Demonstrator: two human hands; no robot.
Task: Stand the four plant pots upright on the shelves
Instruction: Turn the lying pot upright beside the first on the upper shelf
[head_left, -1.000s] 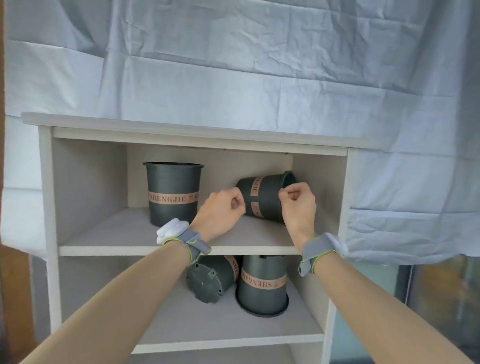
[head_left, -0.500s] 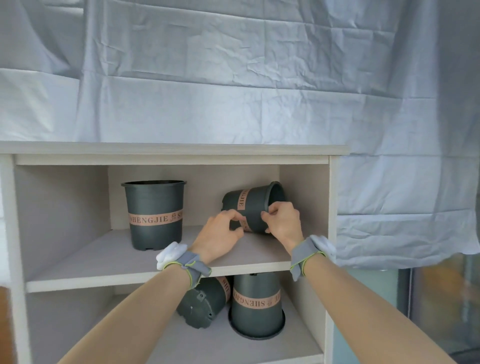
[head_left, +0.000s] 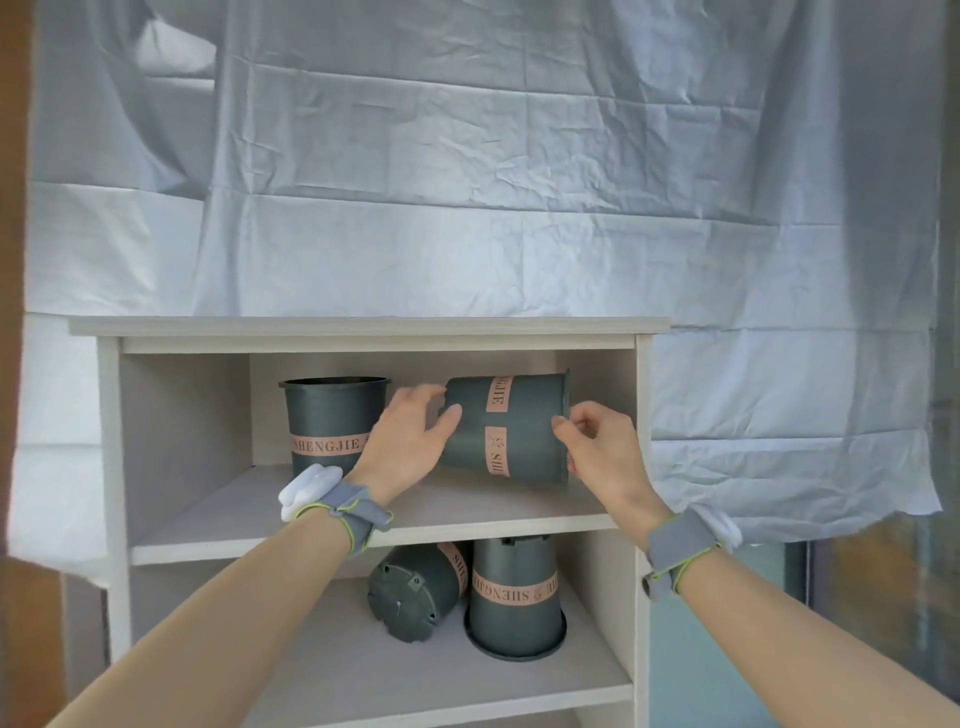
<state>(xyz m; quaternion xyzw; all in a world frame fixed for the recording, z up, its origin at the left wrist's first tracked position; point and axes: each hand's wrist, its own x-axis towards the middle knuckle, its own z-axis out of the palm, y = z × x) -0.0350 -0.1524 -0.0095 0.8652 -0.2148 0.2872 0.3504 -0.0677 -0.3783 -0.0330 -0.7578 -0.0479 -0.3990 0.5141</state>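
Four dark grey plant pots with pink label bands are in a pale wooden shelf unit (head_left: 363, 327). On the upper shelf (head_left: 249, 525), one pot (head_left: 332, 415) stands upright at the left. A second pot (head_left: 519, 426) is held on its side, rim to the right. My left hand (head_left: 410, 441) cups its base end and my right hand (head_left: 597, 447) pinches its rim. On the lower shelf (head_left: 337, 691), one pot (head_left: 410, 592) lies on its side with its base facing me, and another (head_left: 514, 597) stands upside down beside it.
A creased grey-white sheet (head_left: 467, 182) hangs behind and to the right of the unit. The shelf's right side panel (head_left: 643, 395) is close to my right hand. The left half of both shelves holds nothing.
The tipped pot on the upper shelf has been lifted and turned to lie horizontally between my hands. My left hand has opened around its base. The view has shifted.
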